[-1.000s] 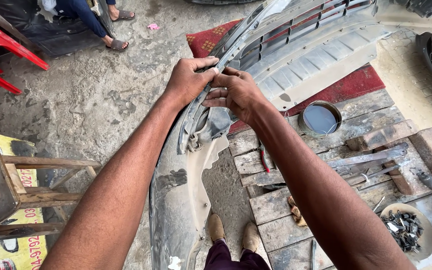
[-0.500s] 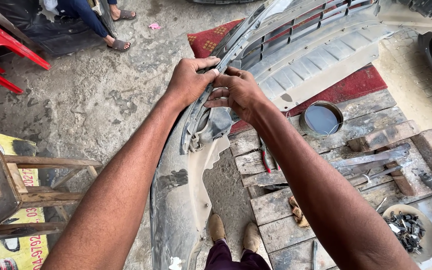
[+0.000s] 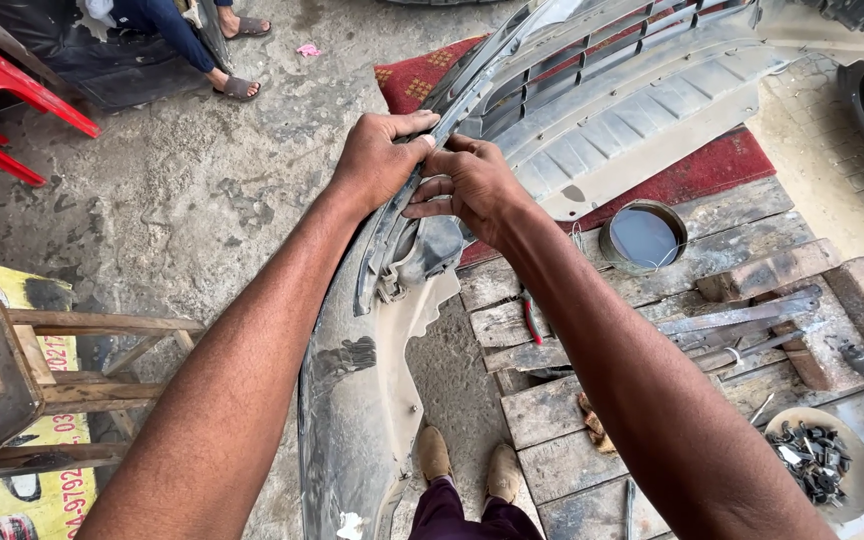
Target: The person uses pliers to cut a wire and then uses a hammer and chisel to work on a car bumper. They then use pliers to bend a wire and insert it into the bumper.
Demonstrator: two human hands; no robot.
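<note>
Bumper (image 3: 592,110), grey plastic, stands on edge over wooden pallet (image 3: 572,400) and red mat (image 3: 712,165). Left hand (image 3: 377,160) and right hand (image 3: 472,185) both clenched on its top rim, fingertips touching. Round tin (image 3: 642,237) just beside.

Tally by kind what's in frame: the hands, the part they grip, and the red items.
Hands: 2, left hand and right hand
Bumper, gripped by both hands: 1
Red items: 2, chair and rug
Total: 5
</note>
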